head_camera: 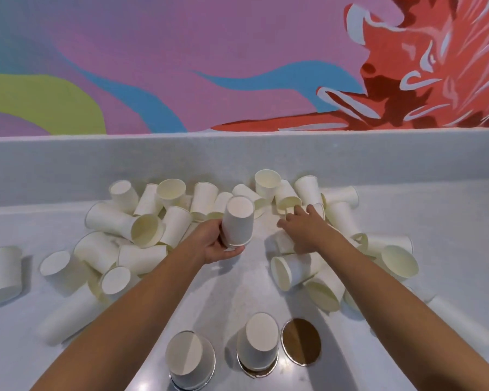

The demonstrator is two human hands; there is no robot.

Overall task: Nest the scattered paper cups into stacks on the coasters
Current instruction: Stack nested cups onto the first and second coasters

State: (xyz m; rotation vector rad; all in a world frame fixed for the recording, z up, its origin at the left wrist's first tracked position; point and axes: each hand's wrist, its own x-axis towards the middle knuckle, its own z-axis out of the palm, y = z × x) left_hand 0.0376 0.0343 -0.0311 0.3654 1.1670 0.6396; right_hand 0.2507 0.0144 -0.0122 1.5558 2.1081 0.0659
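Left hand (215,245): curled round an upturned white paper cup (237,221), base up, likely ready to nest over another. Right hand (302,225): fingers spread, holding nothing, reaching into the scattered pile of white cups (110,218). Round gold coaster (302,341), near edge: bare.

White paper cups (141,221) with cream insides, pale grey desk (449,221), brown silver-rimmed coaster (301,341), and a pink, blue, green, red swirled mural (209,52).

A painted wall mural (181,52) swirls pink, purple, blue and lime green, with a red-and-white burst at right. Below runs a pale grey speckled upstand (237,156), then a glossy pale grey countertop (449,215) catching soft highlights
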